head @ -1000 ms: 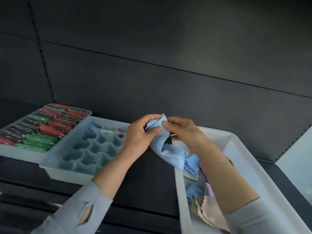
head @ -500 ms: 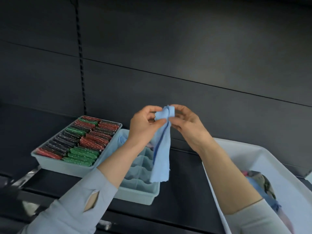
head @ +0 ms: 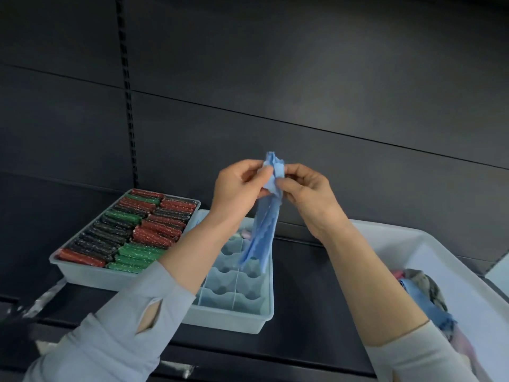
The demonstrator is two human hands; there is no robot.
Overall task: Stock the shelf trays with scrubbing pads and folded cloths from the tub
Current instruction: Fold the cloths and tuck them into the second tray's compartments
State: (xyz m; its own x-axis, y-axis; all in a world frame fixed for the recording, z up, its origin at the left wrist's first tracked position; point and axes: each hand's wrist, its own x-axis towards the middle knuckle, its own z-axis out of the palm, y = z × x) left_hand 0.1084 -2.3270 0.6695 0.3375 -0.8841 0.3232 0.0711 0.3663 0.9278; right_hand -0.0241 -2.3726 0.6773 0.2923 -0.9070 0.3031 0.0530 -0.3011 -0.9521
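Left hand (head: 238, 186): raised above the shelf, fingers curled, thumb and fingertips pinching the top of a blue cloth (head: 264, 221) from the left side.

Right hand (head: 308, 188): level with the left and just beside it, fingers curled, pinching the same bunched top edge from the right side. The two hands nearly met at the cloth.

Blue cloth: gathered into a narrow strip, hanging down from the pinch, its lower end dangling over the divided tray (head: 242, 304) without clearly touching it. Edges wavy. No print or label readable on it.

Divided tray: pale blue, on the dark shelf (head: 303, 285), centre of the scene, partitioned into small scalloped cells; near cells showed bare plastic. Something pale lay in the far cells, partly hidden by the left forearm, too unclear to identify.

Pad tray (head: 82, 271): pale blue, to the left of the divided tray and touching it, packed with rows of glittery scrubbing pads (head: 143, 227) in red, green and black, standing on edge. No writing legible.

Tub (head: 385, 235): white, right side, partly out of view, holding a loose heap of cloths (head: 424, 288) in blue, pink and a mottled grey.

Sleeves: light grey-blue on the left arm, with a thumb slit; pale on the right.

No brand names, labels or text could be read anywhere.
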